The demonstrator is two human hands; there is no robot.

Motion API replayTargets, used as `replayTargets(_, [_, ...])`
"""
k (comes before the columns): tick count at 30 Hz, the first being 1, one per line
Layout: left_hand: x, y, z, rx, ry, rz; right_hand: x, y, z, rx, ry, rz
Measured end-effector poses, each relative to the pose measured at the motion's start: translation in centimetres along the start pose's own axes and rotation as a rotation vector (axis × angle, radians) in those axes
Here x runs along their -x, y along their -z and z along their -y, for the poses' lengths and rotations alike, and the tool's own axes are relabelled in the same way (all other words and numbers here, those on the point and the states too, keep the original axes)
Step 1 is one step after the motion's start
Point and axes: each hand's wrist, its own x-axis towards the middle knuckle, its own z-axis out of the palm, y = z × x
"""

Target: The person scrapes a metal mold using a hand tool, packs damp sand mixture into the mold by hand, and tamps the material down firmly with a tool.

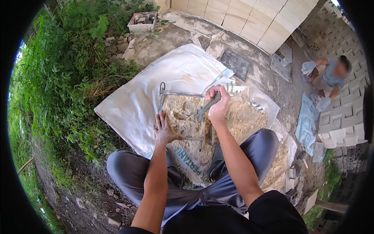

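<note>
Packed pale sand (181, 123) fills a rectangular metal frame (183, 93) lying on a white woven sack (132, 99). Round and oblong shapes show in the sand's surface. My left hand (165, 130) lies with fingers spread on the frame's near left corner and the sand beside it. In my right hand (219, 107) is a grey, flat-bladed tool, like a small trowel (207, 108); its tip is at the right part of the sand. Just below that tip stands a narrow brownish bar (207, 130) at the frame's right side.
Loose sand (245, 117) covers the sack to the right. Dark flat slabs (235, 64) lie beyond it. A box (142, 22) stands at the back. A gloved person (331, 74) crouches at right beside a blue sheet (307, 121) and stacked pale blocks (343, 117). Plants (78, 78) grow at left.
</note>
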Motion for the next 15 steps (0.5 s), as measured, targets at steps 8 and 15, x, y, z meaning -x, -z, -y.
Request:
replayTargets(8, [0.3,0.6,-0.5,0.009,0.014,0.03,1.4,-0.3,-0.7,0.102,-0.068,0.092])
replayTargets(15, [0.1,0.3,0.1,0.039,-0.027,0.018,1.1,-1.1,4.4,-0.049,-0.053,-0.087])
